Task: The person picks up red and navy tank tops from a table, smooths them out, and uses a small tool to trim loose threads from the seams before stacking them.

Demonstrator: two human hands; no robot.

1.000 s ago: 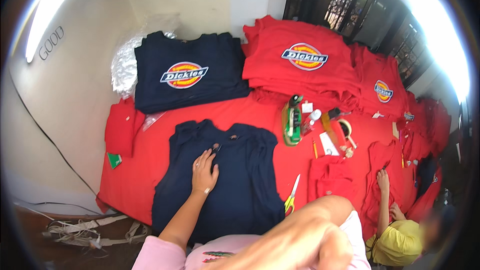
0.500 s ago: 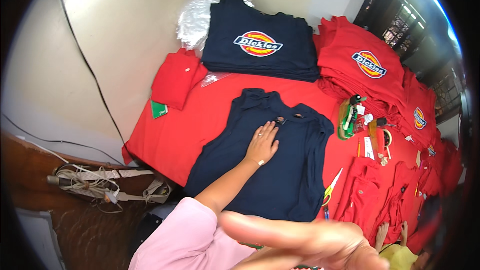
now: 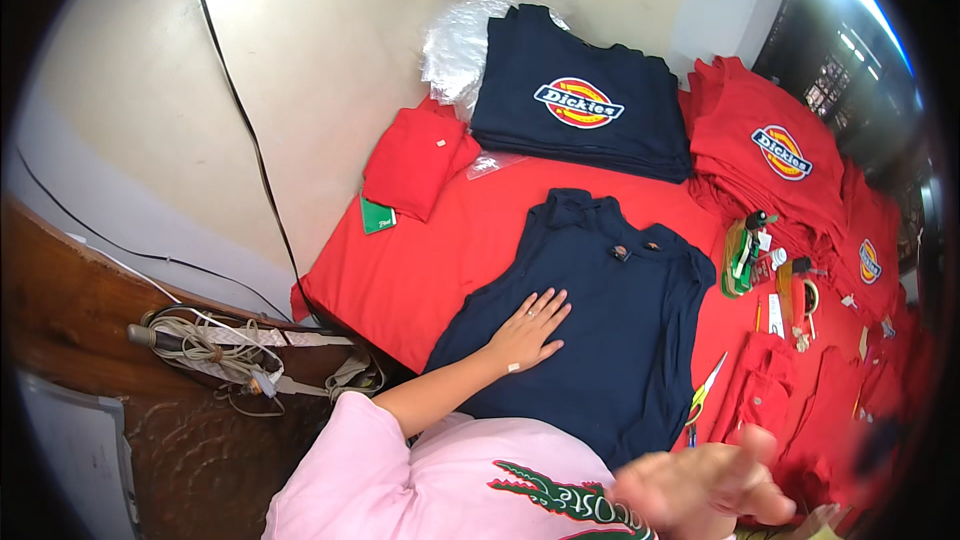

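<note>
A navy blue sleeveless top (image 3: 600,340) lies spread on the red-covered table, neckline at the far end with small labels at the collar. My left hand (image 3: 530,335) rests flat on its upper left part, fingers spread, holding nothing; a ring is on one finger. My right hand (image 3: 700,485) is raised close to the camera at the lower right, off the cloth. It is somewhat blurred, but its fingers look apart and nothing shows in it. Yellow-green scissors (image 3: 700,402) lie right of the top.
Behind stand a stack of navy tops (image 3: 580,140) and a stack of red tops (image 3: 770,120). A folded red garment (image 3: 420,162) lies far left over a green card (image 3: 378,216). To the right are a green holder (image 3: 738,255), a tape roll (image 3: 808,297) and red pieces (image 3: 760,380). Coiled cables (image 3: 210,345) hang left.
My left hand has slid from near the collar down the top. My right hand has moved rightward and looks smaller. The view has shifted left. The other person's hands are no longer visible.
</note>
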